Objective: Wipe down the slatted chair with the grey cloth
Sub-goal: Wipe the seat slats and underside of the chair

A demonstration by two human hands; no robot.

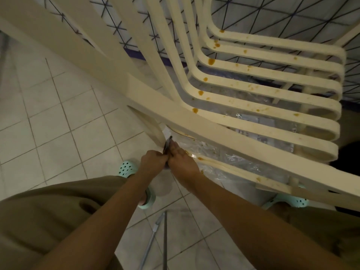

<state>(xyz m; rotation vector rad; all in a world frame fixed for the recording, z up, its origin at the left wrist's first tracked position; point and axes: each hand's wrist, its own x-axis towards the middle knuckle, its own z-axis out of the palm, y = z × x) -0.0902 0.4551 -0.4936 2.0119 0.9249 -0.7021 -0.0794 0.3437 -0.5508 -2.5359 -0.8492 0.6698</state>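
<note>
A cream slatted chair point(224, 131) fills the upper right, seen from above, with brown drips and spots along its slats. Both my hands meet low beside the chair's curved leg. Between them a narrow strip of the grey cloth point(168, 144) sticks up, most of it hidden by my fingers. My left hand point(153, 159) grips the cloth from the left. From the right, my right hand point(182, 162) holds it against the leg, fingers pointing up along it.
Clear plastic sheeting point(224, 158) lies on the floor under the chair. Pale tiled floor point(58, 123) spreads to the left. My feet wear mint clogs point(127, 168). A thin metal rod point(165, 240) stands below my arms. A dark-lined tiled wall point(272, 16) rises behind.
</note>
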